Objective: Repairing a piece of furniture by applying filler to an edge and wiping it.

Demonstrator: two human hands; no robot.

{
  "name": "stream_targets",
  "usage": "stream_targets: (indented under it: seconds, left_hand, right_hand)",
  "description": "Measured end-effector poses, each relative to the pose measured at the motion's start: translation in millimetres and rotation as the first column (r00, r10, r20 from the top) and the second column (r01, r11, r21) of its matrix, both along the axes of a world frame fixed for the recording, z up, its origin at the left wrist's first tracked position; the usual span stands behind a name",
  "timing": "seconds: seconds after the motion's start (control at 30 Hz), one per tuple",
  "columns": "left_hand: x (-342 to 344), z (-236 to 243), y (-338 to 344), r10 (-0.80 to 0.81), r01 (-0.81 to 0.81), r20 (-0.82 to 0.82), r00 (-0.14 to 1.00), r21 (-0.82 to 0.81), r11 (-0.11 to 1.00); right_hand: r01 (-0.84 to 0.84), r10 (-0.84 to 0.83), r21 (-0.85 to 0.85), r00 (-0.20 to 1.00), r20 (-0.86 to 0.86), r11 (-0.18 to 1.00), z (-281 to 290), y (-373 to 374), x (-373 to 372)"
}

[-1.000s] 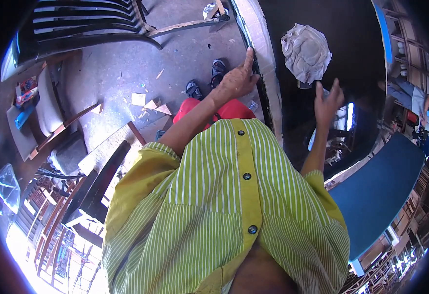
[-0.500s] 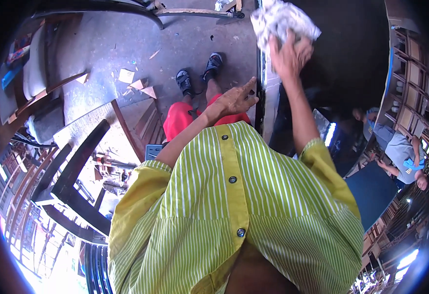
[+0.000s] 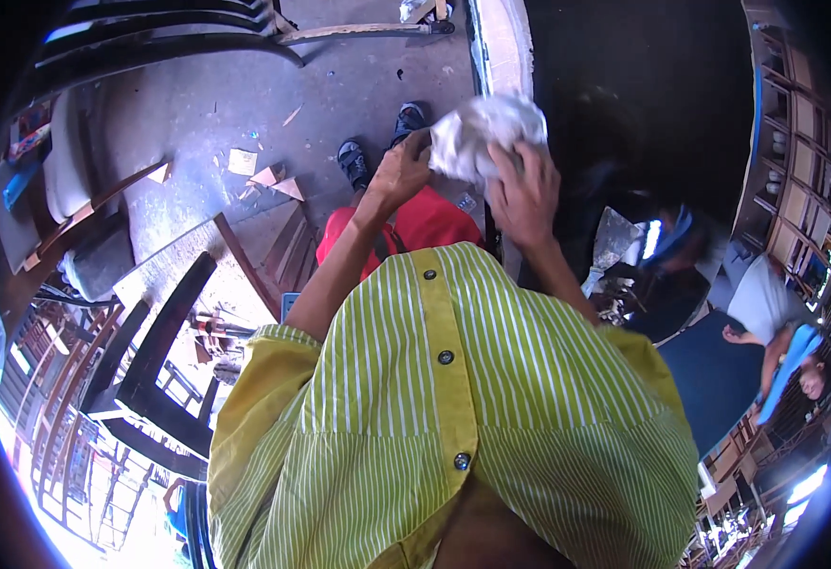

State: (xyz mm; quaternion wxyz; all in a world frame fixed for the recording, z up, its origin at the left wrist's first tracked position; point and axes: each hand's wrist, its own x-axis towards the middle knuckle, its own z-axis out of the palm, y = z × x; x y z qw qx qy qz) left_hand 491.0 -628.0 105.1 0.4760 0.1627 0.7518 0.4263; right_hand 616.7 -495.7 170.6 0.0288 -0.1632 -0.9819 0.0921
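A crumpled white cloth (image 3: pixel 491 133) is bunched up over the pale edge of a large dark panel, in front of my body. My right hand (image 3: pixel 524 194) grips it from the near side, with the fingers bent into its folds. At the cloth's left edge, my left hand (image 3: pixel 401 175) has its fingers curled against the fabric; the fingertips are partly hidden. The dark, glossy panel (image 3: pixel 633 104) stretches away to the right of the cloth, and its light-coloured edge strip (image 3: pixel 505 47) runs along its left side.
Dark wooden chair frames (image 3: pixel 164 365) stand at the left, and another dark slatted piece (image 3: pixel 169 33) lies at the far left. Wood scraps (image 3: pixel 278 180) litter the concrete floor. A person (image 3: pixel 776 303) holding something blue is at the right, near wooden racks (image 3: pixel 804 123).
My right hand has drawn the cloth back toward me and to the left. My left hand has shifted left and up to meet it. The person at right has moved.
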Motion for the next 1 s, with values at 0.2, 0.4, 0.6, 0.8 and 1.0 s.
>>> stream_targets:
  seconds: [0.2, 0.4, 0.6, 0.8, 1.0]
  left_hand:
    - [-8.5, -10.4, 25.7, 0.172, -0.180, 0.066, 0.983, 0.133, 0.975]
    - [-33.4, 14.3, 65.9, 0.251, -0.296, 0.214, 0.944, 0.220, 0.929]
    - [-33.1, 10.9, 67.7, 0.180, -0.210, 0.126, 0.976, 0.296, 0.932]
    - [-34.6, -8.5, 47.9, 0.075, -0.127, 0.240, 0.968, 0.209, 0.970]
    - [-76.4, -18.4, -2.2, 0.074, -0.082, 0.096, 0.993, 0.078, 0.994]
  right_hand:
    - [0.474, -0.501, -0.250, 0.864, -0.050, 0.844, 17.7, 33.8, 63.8]
    - [0.329, -0.323, 0.075, 0.943, -0.084, 0.941, -1.3, 58.5, 27.2]
    - [0.176, -0.169, 0.238, 0.984, -0.046, 0.955, -4.7, 62.2, -48.9]
    - [0.130, -0.076, 0.145, 0.941, -0.330, 0.981, -37.1, 124.8, -129.7]
    - [0.149, -0.104, 0.125, 0.945, -0.310, 0.981, -29.0, 69.9, -69.4]
